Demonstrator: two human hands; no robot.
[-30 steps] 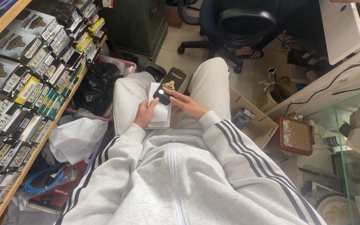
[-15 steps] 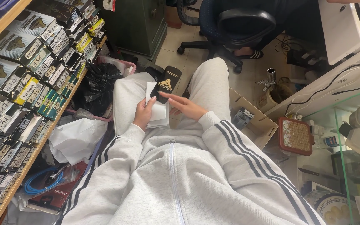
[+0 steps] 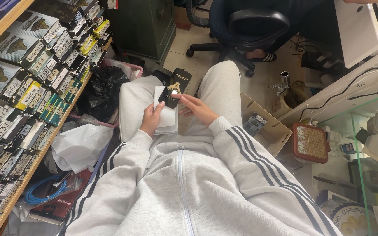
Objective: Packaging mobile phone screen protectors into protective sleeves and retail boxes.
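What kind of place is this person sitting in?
Probably a small phone-accessory shop: shelves of labelled flat boxes on one side, a glass counter on the other, and a slim black package in the right hand.

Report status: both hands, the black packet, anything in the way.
Left hand holds white stack on lap. Right hand pinches black packet above stack. Nothing between the hands; cardboard box beside right knee.

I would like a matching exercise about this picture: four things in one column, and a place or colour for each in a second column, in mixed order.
Things:
1. black flat pack
2. white packs
3. blue cable
4. cardboard box

Places or colours:
A. floor beside the right leg
B. in the left hand
C. coiled under the shelf, lower left
D. touched by the right hand, gold print on it

Pairs: 1-D, 2-B, 3-C, 4-A
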